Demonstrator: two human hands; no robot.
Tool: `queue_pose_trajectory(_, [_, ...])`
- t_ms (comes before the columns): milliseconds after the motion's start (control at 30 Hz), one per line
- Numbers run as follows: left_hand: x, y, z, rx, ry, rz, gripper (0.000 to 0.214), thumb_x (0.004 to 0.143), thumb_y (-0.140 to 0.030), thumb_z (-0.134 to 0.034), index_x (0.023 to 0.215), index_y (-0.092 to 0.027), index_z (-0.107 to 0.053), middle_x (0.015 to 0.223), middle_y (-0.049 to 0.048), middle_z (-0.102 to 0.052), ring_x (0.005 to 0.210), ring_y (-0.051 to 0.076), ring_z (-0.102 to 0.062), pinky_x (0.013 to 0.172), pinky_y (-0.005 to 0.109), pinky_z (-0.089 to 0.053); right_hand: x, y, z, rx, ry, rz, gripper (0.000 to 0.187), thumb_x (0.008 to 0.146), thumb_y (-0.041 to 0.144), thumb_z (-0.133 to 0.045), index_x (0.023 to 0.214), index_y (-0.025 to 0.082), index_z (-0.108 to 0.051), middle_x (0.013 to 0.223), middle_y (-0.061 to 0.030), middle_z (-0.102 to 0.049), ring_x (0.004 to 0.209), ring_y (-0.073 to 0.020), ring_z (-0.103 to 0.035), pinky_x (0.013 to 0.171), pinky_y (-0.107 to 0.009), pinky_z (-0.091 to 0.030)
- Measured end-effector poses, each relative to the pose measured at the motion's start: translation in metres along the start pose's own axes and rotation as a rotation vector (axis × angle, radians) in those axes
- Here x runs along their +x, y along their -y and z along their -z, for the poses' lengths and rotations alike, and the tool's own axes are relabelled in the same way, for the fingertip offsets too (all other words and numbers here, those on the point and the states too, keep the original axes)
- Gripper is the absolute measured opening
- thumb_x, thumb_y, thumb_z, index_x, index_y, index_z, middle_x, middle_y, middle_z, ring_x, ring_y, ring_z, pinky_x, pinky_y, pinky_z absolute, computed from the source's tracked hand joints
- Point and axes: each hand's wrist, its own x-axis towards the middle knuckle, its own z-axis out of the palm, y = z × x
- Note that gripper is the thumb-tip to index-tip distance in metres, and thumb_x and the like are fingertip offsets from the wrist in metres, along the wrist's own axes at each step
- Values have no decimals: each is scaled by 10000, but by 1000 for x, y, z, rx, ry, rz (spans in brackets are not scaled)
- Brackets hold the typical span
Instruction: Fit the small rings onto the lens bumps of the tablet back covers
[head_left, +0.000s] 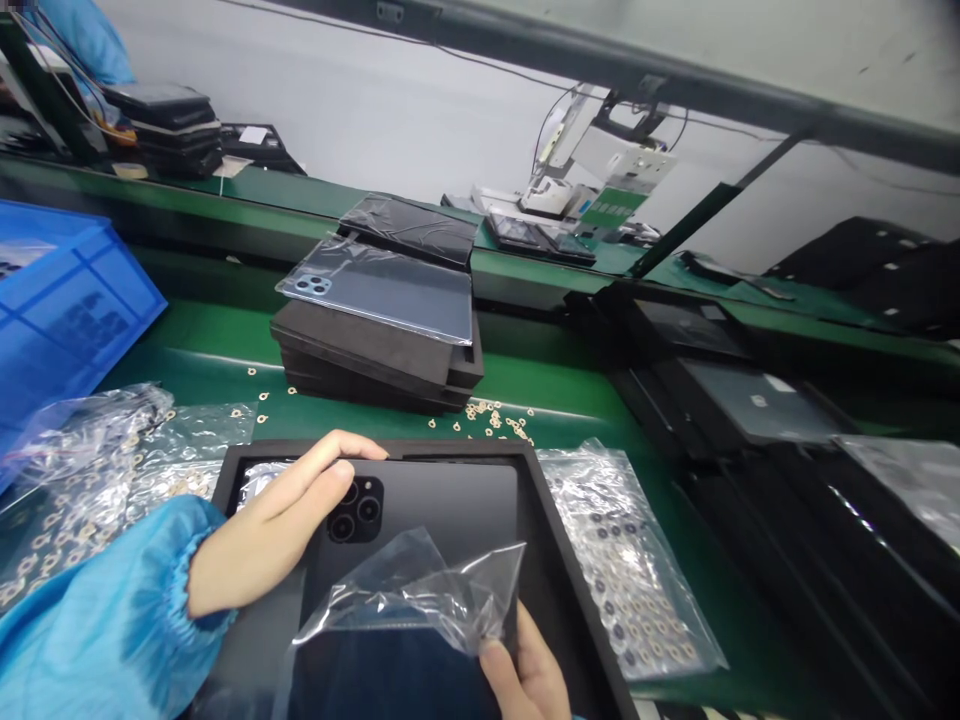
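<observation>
A dark grey tablet [465, 505], with a round-lens camera block at its upper left corner, lies tilted over a black foam tray [559, 540]. My left hand [277, 525] grips the tablet's top left edge, thumb beside the lenses and fingers over the rim. A clear plastic sleeve [420, 590] covers the lower part of the tablet, its loose mouth crumpled upward. Around the right edge, my right hand [529, 670] pinches sleeve and tablet together, thumb on top. Another dark flat panel [247, 640] shows beneath, under my left wrist.
Behind the tray stand stacked foam trays [360, 350] topped by a wrapped tablet [397, 285]. Small ring-shaped parts [495, 418] lie scattered on the green table. Bags of parts flank the tray, one bag [637, 570] at right. A blue crate [67, 300] is left; black trays [750, 400] stand right.
</observation>
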Motion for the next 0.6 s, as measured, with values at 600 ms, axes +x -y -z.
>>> queue_pose_trajectory(600, [8,8,1,-85,58,69,396,929,-566,-326,1137,-308,-543,1197,0,-604,1081,238,-547,967,353,-395,1,-2,6,-92,45,-19,449,792,518,-651,1093,186,-687,1050,-96,-731,993,-273,-678,846,-311,-546])
